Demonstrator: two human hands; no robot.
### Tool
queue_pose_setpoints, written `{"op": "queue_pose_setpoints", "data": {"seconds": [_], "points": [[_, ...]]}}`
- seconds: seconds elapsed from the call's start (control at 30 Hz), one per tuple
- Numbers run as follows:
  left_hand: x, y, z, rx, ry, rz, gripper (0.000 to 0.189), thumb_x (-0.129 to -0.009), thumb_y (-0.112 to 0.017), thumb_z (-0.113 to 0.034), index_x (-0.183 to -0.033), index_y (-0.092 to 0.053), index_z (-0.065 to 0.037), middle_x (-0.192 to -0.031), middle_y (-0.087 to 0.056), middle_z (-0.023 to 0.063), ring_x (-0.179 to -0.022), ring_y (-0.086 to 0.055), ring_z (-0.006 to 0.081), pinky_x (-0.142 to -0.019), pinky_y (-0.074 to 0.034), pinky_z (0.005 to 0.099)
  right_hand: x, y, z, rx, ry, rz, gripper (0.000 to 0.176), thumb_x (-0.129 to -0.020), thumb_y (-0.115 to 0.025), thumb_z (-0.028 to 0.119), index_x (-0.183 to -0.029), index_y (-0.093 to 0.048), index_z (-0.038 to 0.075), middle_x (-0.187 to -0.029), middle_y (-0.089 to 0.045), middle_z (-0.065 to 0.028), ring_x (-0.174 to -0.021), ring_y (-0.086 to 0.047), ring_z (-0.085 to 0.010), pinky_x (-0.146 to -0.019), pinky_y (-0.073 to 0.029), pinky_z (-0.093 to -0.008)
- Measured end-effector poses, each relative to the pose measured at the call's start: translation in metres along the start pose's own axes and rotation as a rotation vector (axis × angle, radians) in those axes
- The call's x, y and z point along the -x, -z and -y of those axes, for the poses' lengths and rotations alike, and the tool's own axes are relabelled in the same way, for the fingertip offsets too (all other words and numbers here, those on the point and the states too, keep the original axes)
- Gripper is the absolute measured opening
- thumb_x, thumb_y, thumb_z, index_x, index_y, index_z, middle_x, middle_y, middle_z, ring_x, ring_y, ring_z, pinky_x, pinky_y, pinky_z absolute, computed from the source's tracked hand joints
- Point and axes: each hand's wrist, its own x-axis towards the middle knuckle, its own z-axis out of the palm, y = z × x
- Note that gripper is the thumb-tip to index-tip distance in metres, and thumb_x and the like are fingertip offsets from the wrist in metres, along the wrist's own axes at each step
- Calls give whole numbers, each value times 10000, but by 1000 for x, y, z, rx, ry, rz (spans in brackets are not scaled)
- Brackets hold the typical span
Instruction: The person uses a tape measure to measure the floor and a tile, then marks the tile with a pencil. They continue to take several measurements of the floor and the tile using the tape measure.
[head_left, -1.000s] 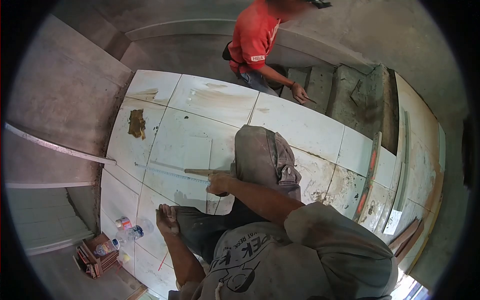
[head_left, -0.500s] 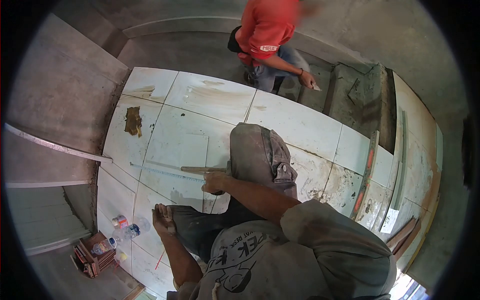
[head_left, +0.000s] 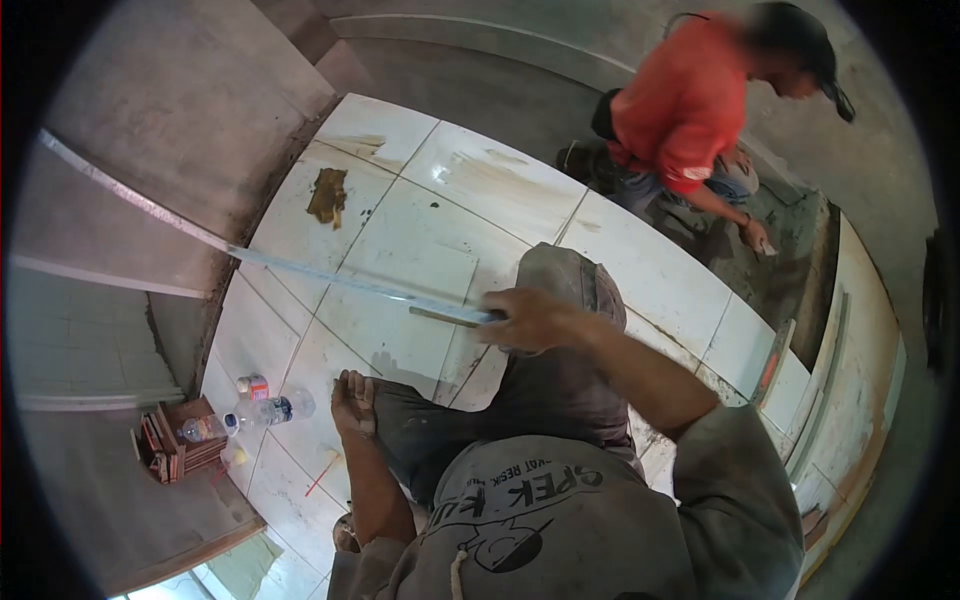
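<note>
My right hand (head_left: 530,320) is wrapped round one end of a long, pale blue ruler (head_left: 360,282), which stretches left over the white tiles. The hand is slightly smeared by motion. Beneath the ruler lies a brown stick-like piece (head_left: 440,315), partly hidden by my hand. A loose tile (head_left: 425,260) lies under the ruler's middle. My left hand (head_left: 353,405) rests by my bent left knee, palm up, with loosely stretched fingers and nothing in it.
A person in a red shirt (head_left: 680,100) crouches at the far right, holding something small and pale. Plastic bottles (head_left: 275,408) lie at the left, beside a stack of brown tile pieces (head_left: 180,445). A brown scrap (head_left: 327,197) lies on the tiles. A level (head_left: 775,360) lies at the right.
My right hand has lifted the ruler off the tiles. My left hand still rests by the knee. The view has shifted, and the person in red now appears farther right.
</note>
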Motion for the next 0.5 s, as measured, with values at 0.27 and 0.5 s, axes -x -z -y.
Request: {"op": "queue_pose_setpoints", "data": {"seconds": [0.27, 0.5], "points": [[10, -3, -4, 16, -12, -56, 280, -909, -516, -268, -1035, -531, -18, -941, -608, 98, -877, -605, 207, -804, -521, 354, 28, 0, -31, -1411, -182, 75, 332, -861, -518, 329, -970, -566, 19, -786, -607, -126, -628, -633, -259, -514, -534, -356], [12, -11, 1, 41, -67, 44, 288, -910, -517, -273, -1029, -517, -10, -880, -559, 63, -817, -573, 181, -797, -513, 346, -12, -66, -23, -1300, -156, -9, 340, -868, -503, 349, -988, -543, 33, -819, -604, -114, -668, -652, -225, -494, -534, -330]]}}
